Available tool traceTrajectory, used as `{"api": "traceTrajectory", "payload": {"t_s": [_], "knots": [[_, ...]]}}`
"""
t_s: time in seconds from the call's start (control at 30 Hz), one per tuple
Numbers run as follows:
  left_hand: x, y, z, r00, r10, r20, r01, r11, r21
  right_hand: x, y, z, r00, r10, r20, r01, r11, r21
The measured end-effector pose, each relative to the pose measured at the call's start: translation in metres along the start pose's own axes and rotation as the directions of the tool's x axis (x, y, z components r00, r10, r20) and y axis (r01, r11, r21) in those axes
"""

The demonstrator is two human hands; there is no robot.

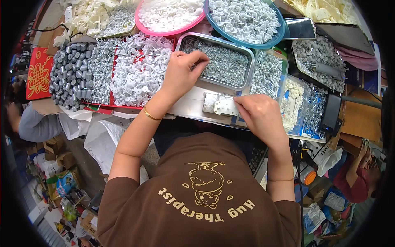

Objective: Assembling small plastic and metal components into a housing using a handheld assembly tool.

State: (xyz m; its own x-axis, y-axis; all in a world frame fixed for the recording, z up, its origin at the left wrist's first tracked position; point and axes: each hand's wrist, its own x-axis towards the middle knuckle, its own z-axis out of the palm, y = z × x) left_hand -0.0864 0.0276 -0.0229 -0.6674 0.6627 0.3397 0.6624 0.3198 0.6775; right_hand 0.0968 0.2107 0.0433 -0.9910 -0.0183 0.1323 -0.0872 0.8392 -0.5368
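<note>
My left hand (184, 71) is over the left end of a metal tray (181, 41) filled with small metal pins or screws (224, 61). Its thumb and fingers are pinched together, and what lies between them is too small to make out. On the white work surface (187, 103) sits a small metal block (209, 102). A small white plate (225, 107) with several holes lies against the block's right side. My right hand (261, 115) is closed, its thumb and index fingertip at the plate's upper right edge.
Left are heaps of white round-headed pieces (140, 74), metal pins (100, 72) and grey cylinders (70, 74). Behind stand a pink basin (137, 18) and a teal basin (282, 29). Rightward are a box of screws (267, 74), cream pieces (291, 103) and a phone (300, 29).
</note>
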Motion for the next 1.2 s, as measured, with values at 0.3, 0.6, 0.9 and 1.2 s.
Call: {"api": "traceTrajectory", "payload": {"t_s": [0.3,0.6,0.9,1.2], "knots": [[0.002,0.000,0.003,0.990,0.134,-0.050,-0.118,0.964,0.239,0.054,0.053,0.034,0.986,-0.080,-0.144,0.060,0.989,-0.136],[-0.053,0.057,-0.030,0.984,0.015,0.180,0.019,0.982,-0.187,0.046,0.053,0.034,0.969,-0.009,-0.245,0.008,1.000,-0.008],[-0.068,0.063,-0.023,0.985,0.042,0.168,-0.024,0.994,-0.107,0.020,0.001,-0.007,0.932,0.250,-0.264,-0.110,0.886,0.450],[-0.017,0.045,-0.022,0.996,0.094,0.007,-0.094,0.988,0.120,-0.016,-0.014,0.002,0.930,0.187,-0.316,-0.143,0.977,0.155]]}}
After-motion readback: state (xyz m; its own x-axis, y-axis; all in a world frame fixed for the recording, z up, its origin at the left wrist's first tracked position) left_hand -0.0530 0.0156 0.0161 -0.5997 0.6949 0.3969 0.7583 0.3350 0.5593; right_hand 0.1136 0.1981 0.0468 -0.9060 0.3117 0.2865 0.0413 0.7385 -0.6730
